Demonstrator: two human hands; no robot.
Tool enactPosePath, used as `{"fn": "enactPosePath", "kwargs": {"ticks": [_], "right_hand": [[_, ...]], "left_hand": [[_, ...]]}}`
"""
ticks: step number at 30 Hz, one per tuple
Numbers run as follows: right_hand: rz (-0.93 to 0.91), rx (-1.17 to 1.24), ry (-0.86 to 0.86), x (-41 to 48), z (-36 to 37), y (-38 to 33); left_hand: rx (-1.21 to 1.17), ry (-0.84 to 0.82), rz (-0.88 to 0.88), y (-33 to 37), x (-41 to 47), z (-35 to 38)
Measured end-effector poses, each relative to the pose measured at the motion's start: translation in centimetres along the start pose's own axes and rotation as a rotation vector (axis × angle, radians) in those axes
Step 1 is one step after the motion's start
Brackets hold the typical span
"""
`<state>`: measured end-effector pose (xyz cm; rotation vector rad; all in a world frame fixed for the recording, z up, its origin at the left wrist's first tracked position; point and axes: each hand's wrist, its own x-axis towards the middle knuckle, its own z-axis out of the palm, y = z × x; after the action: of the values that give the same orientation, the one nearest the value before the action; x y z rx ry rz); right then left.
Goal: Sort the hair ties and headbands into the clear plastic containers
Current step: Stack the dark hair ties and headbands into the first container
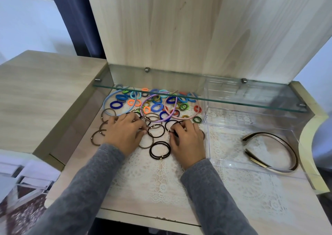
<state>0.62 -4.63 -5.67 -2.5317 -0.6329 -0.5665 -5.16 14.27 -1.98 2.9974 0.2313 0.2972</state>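
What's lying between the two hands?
In the head view, thin black and brown hair ties lie on the lace mat between the left hand and right hand.

Beyond left hand [124, 134]: glass shelf [179, 83] overhangs the far hair ties [158, 107].
Right of right hand [186, 141]: clear container wall [209, 145] just beside.
Near side of hands: open lace-covered surface [136, 207].

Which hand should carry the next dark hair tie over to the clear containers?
Right. The right hand seems to pinch a black tie and lies beside the containers; the left hand is farther from them.
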Motion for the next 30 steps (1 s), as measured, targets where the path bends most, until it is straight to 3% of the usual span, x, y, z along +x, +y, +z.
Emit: {"fn": "enactPosePath", "kwargs": {"ticks": [16, 21, 30], "right_hand": [[-0.054, 0.084, 0.064, 0.0, -0.1, 0.1], [-0.07, 0.216, 0.093, -0.1, -0.3, 0.1], [-0.095, 0.295, 0.107, -2.5, -1.7, 0.1]], "left_hand": [[-0.394, 0.512, 0.051, -0.9, -3.7, 1.4], [-0.454, 0.465, 0.165, 0.2, -4.9, 2.5], [-0.325, 0.416, 0.228, 2.3, -5.9, 2.9]]}}
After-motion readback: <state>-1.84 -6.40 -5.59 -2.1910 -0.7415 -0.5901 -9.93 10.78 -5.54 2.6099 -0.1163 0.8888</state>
